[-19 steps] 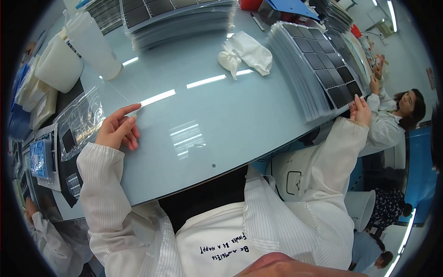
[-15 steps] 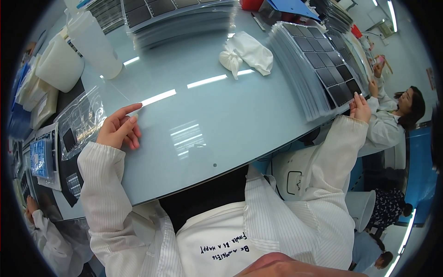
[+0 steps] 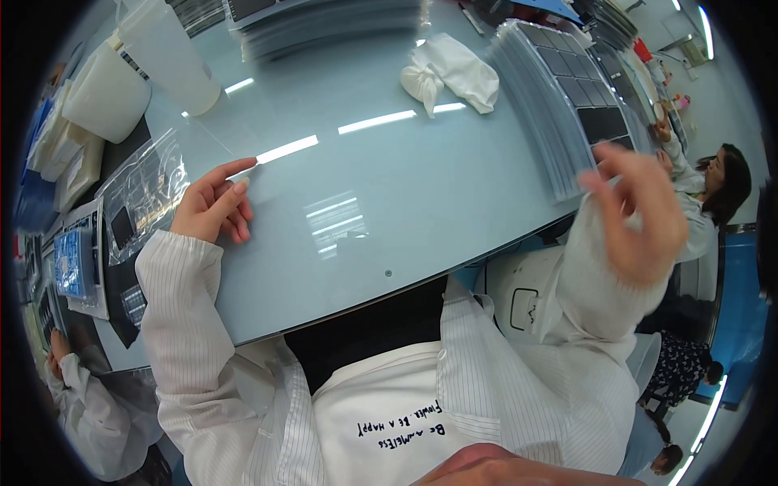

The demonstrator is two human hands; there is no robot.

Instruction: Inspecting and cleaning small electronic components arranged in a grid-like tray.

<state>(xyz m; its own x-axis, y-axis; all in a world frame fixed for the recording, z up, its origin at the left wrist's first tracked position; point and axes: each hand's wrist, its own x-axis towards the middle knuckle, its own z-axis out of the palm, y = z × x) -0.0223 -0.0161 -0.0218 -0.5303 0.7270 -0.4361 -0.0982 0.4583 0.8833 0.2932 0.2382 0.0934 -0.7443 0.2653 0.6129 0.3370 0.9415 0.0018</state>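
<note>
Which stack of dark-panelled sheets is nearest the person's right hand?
The stack right of the white cloth bundle: its near end is beside the right hand; the top-centre stack sits farther away.

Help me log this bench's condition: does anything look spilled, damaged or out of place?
No spill or damage stands out. Mildly odd is the crumpled white cloth, with a bunched end, lying loose on the glossy tabletop beside the neater stack of dark-panelled sheets.

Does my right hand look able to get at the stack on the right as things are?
Most likely yes: your right hand is open by the near end of the stack, and nothing shows in the way. The hand is blurred, though, so I can't tell whether it's touching.
</note>
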